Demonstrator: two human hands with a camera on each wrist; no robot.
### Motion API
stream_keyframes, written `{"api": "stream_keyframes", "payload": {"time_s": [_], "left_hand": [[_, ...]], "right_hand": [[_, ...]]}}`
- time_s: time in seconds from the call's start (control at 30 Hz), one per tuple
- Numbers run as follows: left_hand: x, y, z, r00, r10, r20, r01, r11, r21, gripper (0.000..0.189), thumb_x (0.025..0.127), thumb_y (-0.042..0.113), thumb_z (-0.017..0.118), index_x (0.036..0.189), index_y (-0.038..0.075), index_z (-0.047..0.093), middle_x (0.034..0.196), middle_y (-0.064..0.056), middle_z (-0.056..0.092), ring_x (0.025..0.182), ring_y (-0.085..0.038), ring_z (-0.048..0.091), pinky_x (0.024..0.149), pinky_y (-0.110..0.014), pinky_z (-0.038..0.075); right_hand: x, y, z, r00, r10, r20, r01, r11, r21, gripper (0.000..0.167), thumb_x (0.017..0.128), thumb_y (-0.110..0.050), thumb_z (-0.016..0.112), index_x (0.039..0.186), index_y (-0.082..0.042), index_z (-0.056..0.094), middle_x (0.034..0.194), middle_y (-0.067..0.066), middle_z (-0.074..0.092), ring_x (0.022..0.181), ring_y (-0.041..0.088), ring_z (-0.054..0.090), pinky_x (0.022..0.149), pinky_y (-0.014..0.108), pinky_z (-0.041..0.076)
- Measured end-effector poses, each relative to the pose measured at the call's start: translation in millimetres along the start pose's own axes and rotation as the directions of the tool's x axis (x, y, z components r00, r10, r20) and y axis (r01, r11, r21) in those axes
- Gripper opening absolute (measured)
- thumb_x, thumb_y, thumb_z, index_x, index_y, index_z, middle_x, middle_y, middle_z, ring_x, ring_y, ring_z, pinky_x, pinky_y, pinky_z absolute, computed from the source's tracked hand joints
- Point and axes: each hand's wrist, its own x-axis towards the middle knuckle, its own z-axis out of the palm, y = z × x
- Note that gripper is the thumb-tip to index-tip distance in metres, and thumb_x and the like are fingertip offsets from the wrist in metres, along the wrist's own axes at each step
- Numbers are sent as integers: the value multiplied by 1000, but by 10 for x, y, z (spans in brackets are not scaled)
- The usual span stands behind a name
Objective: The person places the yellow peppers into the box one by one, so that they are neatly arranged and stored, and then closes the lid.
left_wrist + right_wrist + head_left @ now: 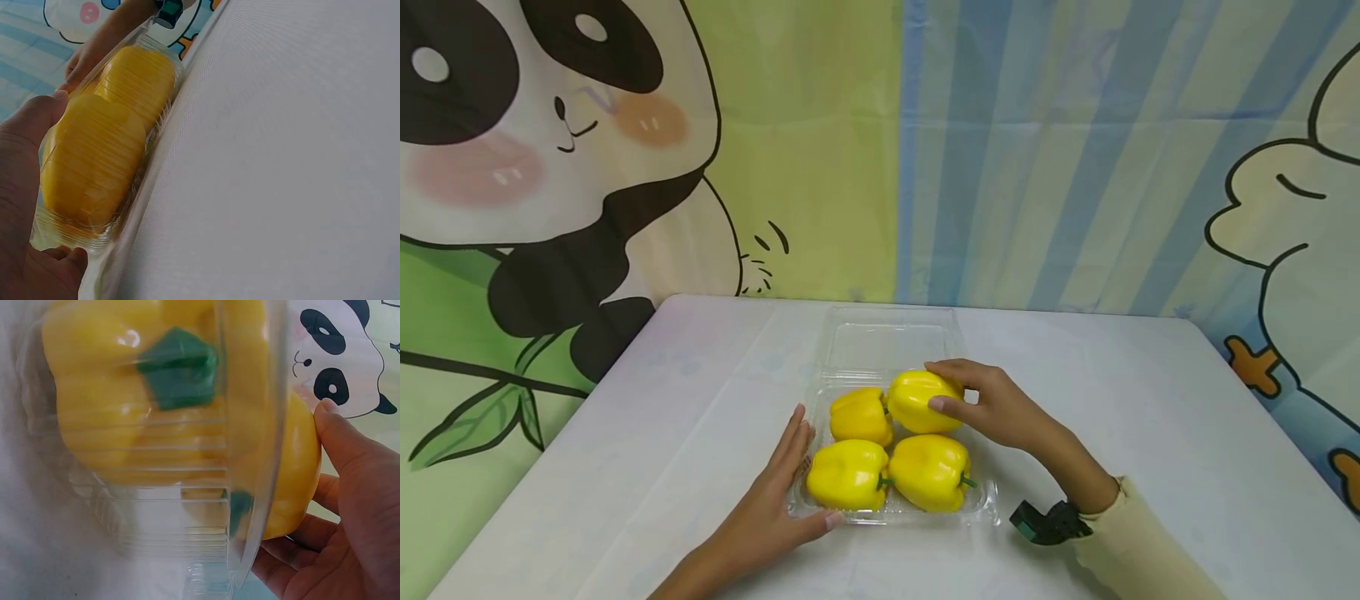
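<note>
My right hand (1000, 408) pinches a yellow bell pepper (921, 402) between thumb and fingers at the back right of a clear plastic clamshell container (910, 518). In the right wrist view this pepper (300, 469) sits partly above the container rim, its underside behind the clear wall. Three more yellow bell peppers lie in the container: a back left one (857, 415), a front left one (847, 475) and a front right one (931, 472) with a green stem. At the container's front left corner my left hand (767, 492) holds it, thumb on the near rim, fingers along the left side.
The container's clear lid (891, 333) lies folded back behind it on the white table (1135, 392). A patterned curtain (820, 125) with a cartoon panda hangs behind the table. A dark wrist device (1051, 523) sits on my right wrist near the tabletop.
</note>
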Motion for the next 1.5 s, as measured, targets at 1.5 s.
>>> {"api": "stream_keyframes", "payload": {"time_s": [1.5], "left_hand": [[-3, -11, 13, 1000, 20, -6, -20, 1000, 0, 113, 77, 54, 76, 156, 31, -1, 162, 5, -8, 143, -23, 19, 107, -43, 28]], "right_hand": [[-11, -138, 106, 991, 97, 97, -65, 957, -284, 58, 90, -36, 70, 135, -2, 57, 131, 12, 53, 117, 28, 47, 95, 42, 49]]}}
